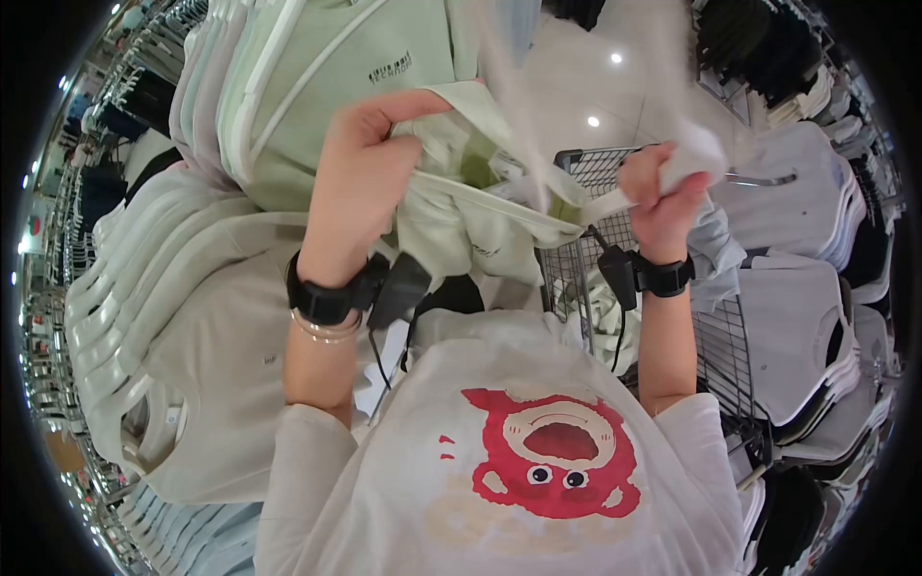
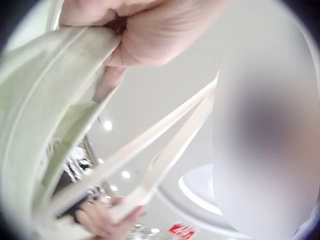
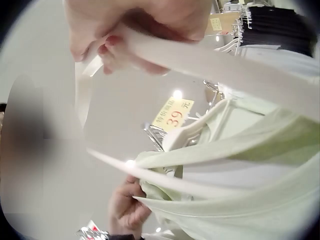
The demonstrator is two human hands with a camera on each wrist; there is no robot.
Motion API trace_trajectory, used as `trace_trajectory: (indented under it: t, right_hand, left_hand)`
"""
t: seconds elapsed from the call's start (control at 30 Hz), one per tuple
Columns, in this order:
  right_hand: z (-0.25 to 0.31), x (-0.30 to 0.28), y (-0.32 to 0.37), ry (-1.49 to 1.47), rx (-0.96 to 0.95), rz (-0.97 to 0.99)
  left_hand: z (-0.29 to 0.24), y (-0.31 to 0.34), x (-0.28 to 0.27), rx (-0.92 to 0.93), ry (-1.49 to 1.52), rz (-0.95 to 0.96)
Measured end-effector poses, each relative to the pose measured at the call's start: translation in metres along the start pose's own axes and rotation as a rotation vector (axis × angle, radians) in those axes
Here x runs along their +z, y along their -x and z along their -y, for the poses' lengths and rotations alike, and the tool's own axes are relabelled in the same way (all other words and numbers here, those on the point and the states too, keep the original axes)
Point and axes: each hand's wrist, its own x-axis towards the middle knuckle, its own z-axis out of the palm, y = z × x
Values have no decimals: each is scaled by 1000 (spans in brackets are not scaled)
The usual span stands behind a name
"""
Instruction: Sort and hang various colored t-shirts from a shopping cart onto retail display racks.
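A pale green shirt (image 1: pixel 437 235) hangs between my two hands, its neckline stretched wide. My left hand (image 1: pixel 360 182) grips the neckline edge with curled fingers; in the left wrist view the folded fabric (image 2: pixel 55 80) runs into that grip. In my right hand (image 1: pixel 663 206) is a white hanger (image 1: pixel 699 158), motion-blurred in the head view. One end of the hanger reaches into the neck opening, while its long bars (image 2: pixel 165 120) slant upward in the left wrist view. The right wrist view shows my fingers curled round a hanger bar (image 3: pixel 200 57).
Green sweatshirts (image 1: pixel 336 86) hang ahead on the left, with beige shirts (image 1: pixel 221 317) nearer. A wire shopping cart (image 1: pixel 725 346) holding clothes stands at my right. Grey shirts (image 1: pixel 792 326) hang beyond it. A yellow price sign (image 3: pixel 172 114) tops a rack.
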Motion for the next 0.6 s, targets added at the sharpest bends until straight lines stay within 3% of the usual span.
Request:
trace_trajectory:
  t: [0.03, 0.1, 0.13, 0.23, 0.3, 0.37, 0.43, 0.47, 0.5, 0.53, 0.57, 0.6]
  right_hand:
    - [-5, -5, 6, -3, 7, 1]
    - [-6, -17, 12, 168, 71, 122]
    - [-1, -19, 8, 164, 67, 128]
    - [7, -14, 6, 237, 159, 186]
    - [-5, -2, 8, 296, 134, 52]
    - [-21, 7, 8, 276, 164, 13]
    - [-34, 19, 2, 86, 76, 38]
    - [-41, 22, 1, 137, 25, 25]
    - [-52, 30, 3, 137, 27, 25]
    - [-67, 42, 5, -40, 30, -49]
    - [-79, 53, 6, -214, 32, -123]
    - [-88, 63, 9, -217, 32, -125]
  left_hand:
    - [3, 4, -3, -6, 0, -5]
    - [5, 8, -8, 386, -652, -91]
    - [14, 7, -15, 390, -657, -97]
    - [35, 4, -30, 247, -589, -117]
    - [33, 7, -30, 159, -376, -162]
    - [18, 10, -21, 184, -335, -172]
    - [5, 12, -16, 255, -167, -148]
    - [-2, 12, -13, 255, -167, -148]
    - [-7, 12, -10, 282, 25, -168]
    - [-11, 11, -9, 307, 213, -188]
    - [-14, 12, -10, 306, 211, -190]
    - [-17, 11, -10, 376, 328, -240]
